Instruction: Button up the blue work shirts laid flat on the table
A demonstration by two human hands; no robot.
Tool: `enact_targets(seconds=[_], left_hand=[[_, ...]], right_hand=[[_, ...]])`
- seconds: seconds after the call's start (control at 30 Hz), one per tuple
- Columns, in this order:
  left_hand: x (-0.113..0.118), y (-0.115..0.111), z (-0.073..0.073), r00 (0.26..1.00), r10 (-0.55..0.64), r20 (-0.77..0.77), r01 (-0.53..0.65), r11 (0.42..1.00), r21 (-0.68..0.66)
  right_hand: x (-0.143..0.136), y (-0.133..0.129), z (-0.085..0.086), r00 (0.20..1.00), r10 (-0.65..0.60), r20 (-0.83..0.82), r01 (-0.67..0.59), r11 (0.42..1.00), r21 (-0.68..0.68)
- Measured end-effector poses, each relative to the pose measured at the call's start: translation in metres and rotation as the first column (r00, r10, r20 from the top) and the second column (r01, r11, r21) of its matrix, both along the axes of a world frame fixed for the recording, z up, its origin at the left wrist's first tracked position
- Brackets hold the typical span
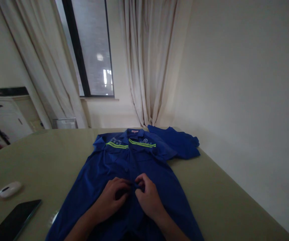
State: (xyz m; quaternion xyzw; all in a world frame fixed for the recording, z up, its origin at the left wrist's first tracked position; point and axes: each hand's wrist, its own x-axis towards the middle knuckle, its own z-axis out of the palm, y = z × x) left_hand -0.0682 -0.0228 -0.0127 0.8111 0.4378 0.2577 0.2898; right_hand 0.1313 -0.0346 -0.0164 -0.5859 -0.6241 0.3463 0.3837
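Observation:
A blue work shirt (116,160) lies front side up on the table, its collar at the far end and its hem toward me. Yellow-green reflective stripes run across the chest below pale printed marks. My left hand (115,194) is closed at the front placket, fingertips pinching the cloth near the middle. Just to the right, my right hand (147,194) pinches the placket's other edge, thumb and forefinger close together. The two hands almost meet. Whether a button sits between the fingertips is too small to make out.
On the greenish table (59,150), a black phone (15,219) and a white computer mouse (10,189) lie at the left. More blue cloth (179,142) is bunched at the back right. A wall (247,100) borders the table's right side; curtains (151,60) hang behind.

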Motion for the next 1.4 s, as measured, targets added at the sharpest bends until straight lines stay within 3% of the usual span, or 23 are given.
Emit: enact_targets(seconds=[0.1,0.2,0.33,0.5,0.7,0.9,1.07,1.23,1.4], left_hand=[[0.008,-0.003,0.002,0.999,0.000,-0.042,0.001,0.999,0.033],[0.017,-0.006,0.000,0.998,0.065,0.004,-0.065,0.996,0.059],[0.024,-0.012,-0.002,0.992,0.106,0.061,-0.110,0.991,0.078],[0.026,-0.014,-0.007,0.987,0.151,0.062,-0.160,0.970,0.183],[0.024,-0.013,-0.012,0.980,0.196,0.034,-0.197,0.937,0.289],[0.027,-0.016,-0.005,0.977,0.194,0.090,-0.209,0.951,0.227],[0.026,-0.014,-0.005,0.974,0.185,0.128,-0.208,0.958,0.197],[0.024,-0.012,0.001,0.967,0.187,0.173,-0.207,0.973,0.106],[0.023,-0.013,0.007,0.969,0.184,0.167,-0.196,0.979,0.062]], right_hand=[[0.001,0.002,0.000,0.975,0.024,-0.220,-0.030,0.999,-0.023],[0.001,-0.002,0.006,0.944,0.083,-0.320,-0.093,0.996,-0.016],[-0.001,-0.012,0.019,0.971,0.141,-0.192,-0.134,0.990,0.047],[-0.002,-0.018,0.025,0.999,0.044,0.001,-0.043,0.986,0.162],[0.006,-0.007,0.018,0.990,-0.027,-0.138,0.033,0.999,0.038],[0.011,-0.001,0.016,0.914,-0.063,-0.401,-0.003,0.987,-0.162],[0.013,-0.006,0.027,0.803,0.100,-0.587,-0.219,0.966,-0.134],[0.013,-0.003,0.022,0.822,0.083,-0.564,-0.188,0.974,-0.129],[0.013,0.000,0.011,0.932,0.025,-0.361,-0.066,0.993,-0.101]])
